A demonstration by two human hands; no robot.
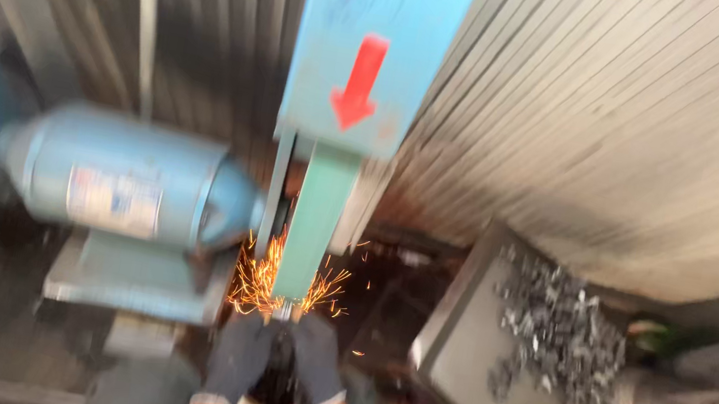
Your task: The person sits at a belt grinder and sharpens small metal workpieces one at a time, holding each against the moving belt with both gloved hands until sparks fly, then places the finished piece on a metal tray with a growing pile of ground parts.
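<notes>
Both my hands wear dark grey gloves. My left hand [241, 356] and my right hand [317, 363] are close together, pinching a small metal piece [284, 313] against the bottom of a green sanding belt [316, 224]. Orange sparks [266, 279] spray out to the left and right of the contact point. The piece itself is mostly hidden by my fingertips and blur. The belt runs down from a light blue guard [375, 41] marked with a red downward arrow [358, 82].
A light blue motor [119, 174] sits left of the belt on a metal base [127, 276]. A grey tray [478, 365] at the right holds a heap of small metal parts [560, 335]. Corrugated metal sheeting [640, 131] forms the wall behind.
</notes>
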